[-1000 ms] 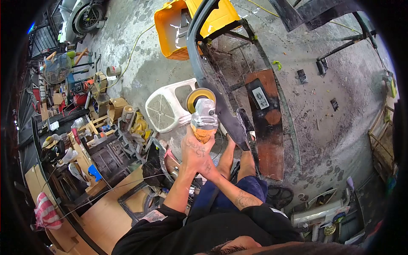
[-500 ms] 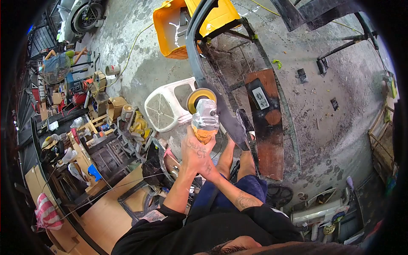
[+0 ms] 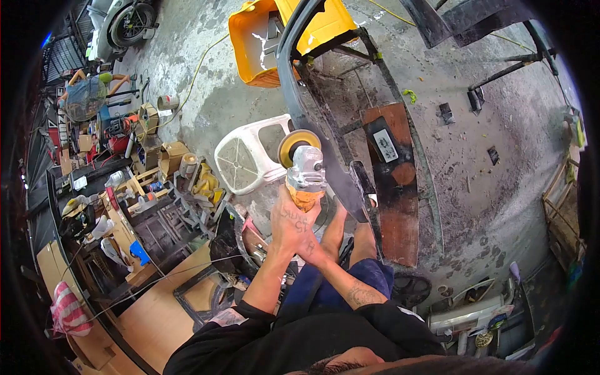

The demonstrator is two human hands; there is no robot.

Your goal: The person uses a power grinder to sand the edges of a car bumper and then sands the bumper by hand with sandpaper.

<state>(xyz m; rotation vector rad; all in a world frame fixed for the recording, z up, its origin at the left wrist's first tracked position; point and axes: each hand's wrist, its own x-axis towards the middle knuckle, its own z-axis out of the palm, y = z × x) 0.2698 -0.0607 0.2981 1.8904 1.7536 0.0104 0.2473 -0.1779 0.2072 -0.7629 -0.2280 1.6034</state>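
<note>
Both hands are closed round the orange body of an angle grinder (image 3: 306, 175) near the middle of the view. My left hand (image 3: 291, 219) wraps it from the left side, and my right hand (image 3: 309, 242) is just below and behind, partly hidden by the left. The grinder's round yellow disc (image 3: 298, 149) lies over the left edge of a long dark grey curved panel (image 3: 332, 175); whether they touch I cannot tell. That panel rests on a black metal frame (image 3: 334, 122).
A white plastic stool (image 3: 240, 156) stands left of the disc. Beyond it is a yellow container (image 3: 247, 44). Right of the panel lies a brown board (image 3: 400, 215) with a sanding block (image 3: 384, 145). Tools and boxes crowd the left, where another person (image 3: 115, 82) appears.
The grinder and both hands appear slightly further right in the view, while the surroundings have also shifted a little. My grip on the grinder looks the same.
</note>
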